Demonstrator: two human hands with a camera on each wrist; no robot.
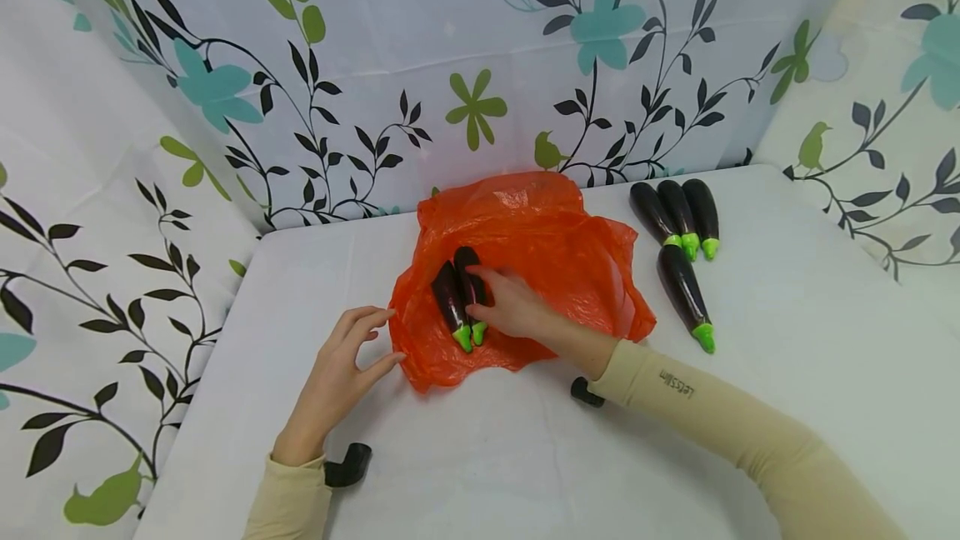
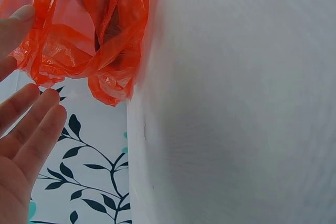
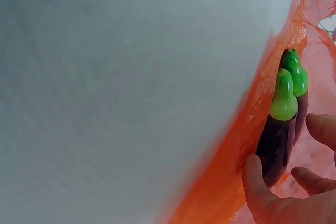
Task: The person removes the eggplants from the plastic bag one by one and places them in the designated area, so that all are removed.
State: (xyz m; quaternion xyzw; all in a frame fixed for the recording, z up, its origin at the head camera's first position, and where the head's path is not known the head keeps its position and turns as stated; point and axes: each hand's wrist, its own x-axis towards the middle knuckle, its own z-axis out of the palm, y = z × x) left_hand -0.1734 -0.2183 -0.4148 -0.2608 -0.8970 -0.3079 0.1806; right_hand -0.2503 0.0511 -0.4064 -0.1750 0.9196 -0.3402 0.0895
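An orange-red plastic bag (image 1: pixel 555 273) lies spread on the table, its mouth toward me. Two dark eggplants (image 1: pixel 450 302) with bright green stems lie side by side in it. At the right-hand one is my right hand (image 1: pixel 517 304), thumb and fingers spread over it; the right wrist view shows the near eggplant (image 3: pixel 278 140) between them, with a gap beside the index finger. Whether any finger presses on it is hard to tell. My left hand (image 1: pixel 337 373) is at the bag's left edge, fingers apart and holding nothing, the thumb close to the plastic.
To the right of the bag, three eggplants (image 1: pixel 678 215) lie in a row, and another eggplant (image 1: pixel 684 294) lies in front of them. Patterned curtains (image 1: pixel 405 48) hang behind and beside the white table (image 1: pixel 465 465). Black wrist devices (image 1: pixel 348 465) sit under both sleeves.
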